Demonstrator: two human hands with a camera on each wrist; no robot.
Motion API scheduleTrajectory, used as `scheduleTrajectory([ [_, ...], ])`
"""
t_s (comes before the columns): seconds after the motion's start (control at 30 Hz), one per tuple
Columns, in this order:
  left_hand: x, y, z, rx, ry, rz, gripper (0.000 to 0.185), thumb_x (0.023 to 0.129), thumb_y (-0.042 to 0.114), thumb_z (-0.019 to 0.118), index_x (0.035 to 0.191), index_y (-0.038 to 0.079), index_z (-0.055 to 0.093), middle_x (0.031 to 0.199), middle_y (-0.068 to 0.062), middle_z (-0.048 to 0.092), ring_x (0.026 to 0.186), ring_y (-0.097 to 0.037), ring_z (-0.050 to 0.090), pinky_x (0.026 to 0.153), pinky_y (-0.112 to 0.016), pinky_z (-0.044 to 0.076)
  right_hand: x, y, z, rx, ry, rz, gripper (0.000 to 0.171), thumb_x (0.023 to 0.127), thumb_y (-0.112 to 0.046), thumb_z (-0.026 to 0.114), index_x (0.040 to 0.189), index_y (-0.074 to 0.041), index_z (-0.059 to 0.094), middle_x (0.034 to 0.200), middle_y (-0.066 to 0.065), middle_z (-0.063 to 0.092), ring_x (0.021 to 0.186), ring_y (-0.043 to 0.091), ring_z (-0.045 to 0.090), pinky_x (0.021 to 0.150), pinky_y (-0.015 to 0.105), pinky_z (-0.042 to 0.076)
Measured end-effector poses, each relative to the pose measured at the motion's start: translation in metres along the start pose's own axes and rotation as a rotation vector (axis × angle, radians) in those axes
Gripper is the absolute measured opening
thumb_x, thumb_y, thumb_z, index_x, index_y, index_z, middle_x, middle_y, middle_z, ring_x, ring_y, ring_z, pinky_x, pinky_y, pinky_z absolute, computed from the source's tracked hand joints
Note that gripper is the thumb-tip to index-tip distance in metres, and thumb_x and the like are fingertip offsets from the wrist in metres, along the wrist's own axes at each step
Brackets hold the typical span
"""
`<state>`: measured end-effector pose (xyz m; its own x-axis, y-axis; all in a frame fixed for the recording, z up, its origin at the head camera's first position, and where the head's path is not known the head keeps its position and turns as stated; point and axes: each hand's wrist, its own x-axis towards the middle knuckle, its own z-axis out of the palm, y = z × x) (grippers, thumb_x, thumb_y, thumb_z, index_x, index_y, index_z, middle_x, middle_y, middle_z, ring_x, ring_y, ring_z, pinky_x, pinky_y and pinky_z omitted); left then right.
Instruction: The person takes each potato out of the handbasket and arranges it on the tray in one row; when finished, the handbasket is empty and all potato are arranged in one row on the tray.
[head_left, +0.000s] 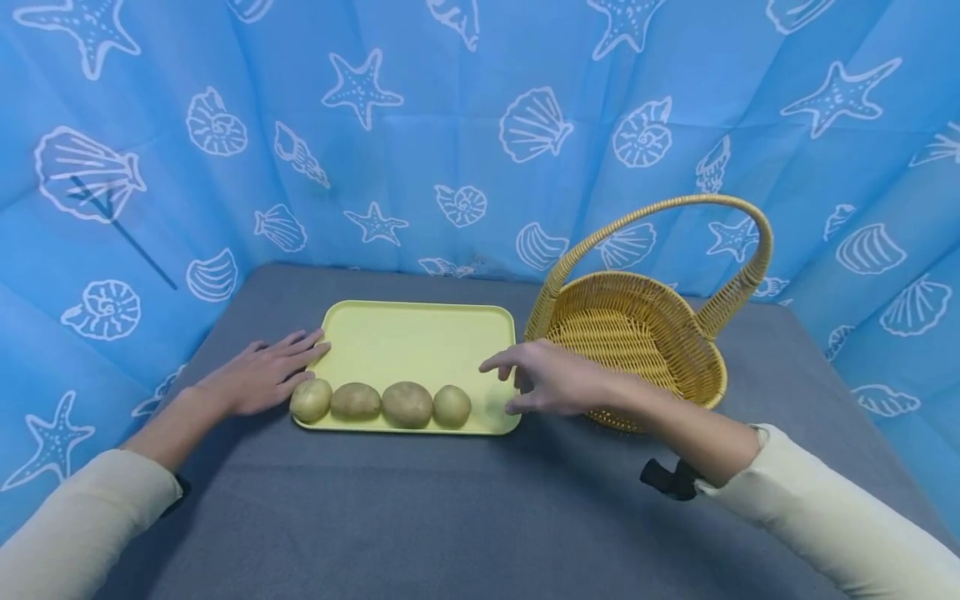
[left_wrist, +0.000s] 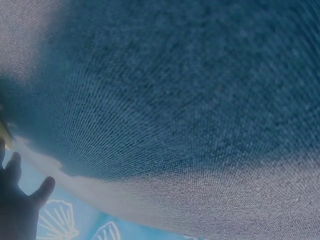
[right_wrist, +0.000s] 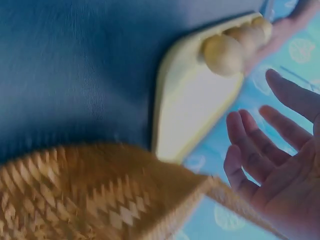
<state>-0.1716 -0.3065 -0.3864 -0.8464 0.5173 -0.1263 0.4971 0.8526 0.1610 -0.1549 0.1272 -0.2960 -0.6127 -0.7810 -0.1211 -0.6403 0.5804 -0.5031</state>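
Four is above the count limit, so several potatoes (head_left: 407, 405) lie in a row along the near edge of a pale yellow tray (head_left: 420, 333). My left hand (head_left: 258, 375) rests at the tray's left edge, fingers extended, fingertips over the rim and thumb beside the leftmost potato (head_left: 311, 400). Over the tray's right end hovers my right hand (head_left: 551, 379), its fingers loosely bent and apart, with nothing in them. The right wrist view shows its palm and spread fingers (right_wrist: 250, 145) bare. To its right stands a wicker basket (head_left: 697, 358) with a tall arched handle, partly hidden by the right forearm.
A grey cloth (head_left: 420, 517) covers the table. Behind it and at both sides hangs a blue curtain (head_left: 420, 150) printed with white shells and starfish. The basket's handle (head_left: 675, 202) rises high at the back right.
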Motion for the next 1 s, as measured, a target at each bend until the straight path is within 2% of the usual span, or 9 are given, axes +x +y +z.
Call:
scheduleTrajectory([
  [0.13,-0.001,0.000,-0.002,0.000,-0.001,-0.002,0.056,0.108,0.040,0.040,0.157,0.013,0.033,0.163,-0.013,0.026,0.147,-0.041,0.023,0.106,-0.073,0.023,-0.020,0.004,-0.023,0.014,-0.018,0.050,0.048,0.086,-0.008,0.078,0.132,-0.003,0.063,0.111,0.007,0.070,0.093,0.019,0.068,0.081,0.036,0.055],
  [0.27,-0.002,0.000,-0.004,-0.003,-0.005,-0.005,0.056,0.108,0.040,0.040,0.157,0.014,0.034,0.163,-0.013,0.026,0.147,-0.041,0.023,0.106,-0.073,0.022,-0.035,0.016,-0.041,0.019,0.005,0.075,0.047,0.087,-0.004,0.075,0.132,-0.003,0.063,0.118,0.010,0.069,0.095,0.016,0.068,0.082,0.035,0.056],
  [0.47,-0.002,-0.002,-0.003,-0.003,-0.007,-0.009,0.056,0.108,0.040,0.040,0.157,0.014,0.034,0.163,-0.013,0.026,0.147,-0.041,0.023,0.106,-0.073,0.022,-0.045,0.042,-0.052,0.092,0.029,0.125,0.046,0.089,-0.005,0.073,0.133,0.000,0.061,0.124,0.019,0.066,0.100,0.023,0.070,0.085,0.038,0.057],
  [0.6,-0.001,-0.003,-0.001,0.000,-0.009,-0.009,0.056,0.108,0.041,0.040,0.157,0.015,0.034,0.163,-0.012,0.026,0.147,-0.041,0.023,0.106,-0.073,0.021,-0.048,0.061,-0.052,0.158,-0.062,0.151,0.055,0.090,-0.002,0.070,0.141,0.005,0.051,0.135,0.028,0.056,0.108,0.034,0.067,0.089,0.040,0.056],
  [0.77,0.001,-0.003,0.001,0.000,-0.014,0.000,0.057,0.108,0.042,0.040,0.157,0.015,0.034,0.163,-0.012,0.026,0.147,-0.041,0.023,0.106,-0.072,0.022,-0.051,0.083,-0.052,0.224,-0.232,0.181,0.068,0.089,-0.002,0.071,0.148,0.009,0.038,0.151,0.029,0.039,0.126,0.045,0.054,0.096,0.042,0.052],
  [0.87,0.001,-0.002,0.001,0.000,-0.009,0.003,0.057,0.108,0.042,0.040,0.157,0.014,0.034,0.163,-0.012,0.026,0.147,-0.041,0.023,0.106,-0.072,0.023,-0.049,0.093,-0.052,0.273,-0.288,0.205,0.073,0.088,-0.005,0.073,0.149,0.009,0.035,0.149,0.031,0.040,0.128,0.046,0.051,0.098,0.042,0.051],
  [1.0,0.002,-0.002,0.000,0.007,-0.002,0.005,0.056,0.108,0.041,0.041,0.157,0.015,0.035,0.162,-0.012,0.027,0.147,-0.041,0.024,0.105,-0.072,0.024,-0.046,0.100,-0.053,0.311,-0.322,0.241,0.074,0.088,-0.012,0.075,0.149,0.008,0.038,0.140,0.034,0.048,0.120,0.041,0.059,0.090,0.041,0.055],
])
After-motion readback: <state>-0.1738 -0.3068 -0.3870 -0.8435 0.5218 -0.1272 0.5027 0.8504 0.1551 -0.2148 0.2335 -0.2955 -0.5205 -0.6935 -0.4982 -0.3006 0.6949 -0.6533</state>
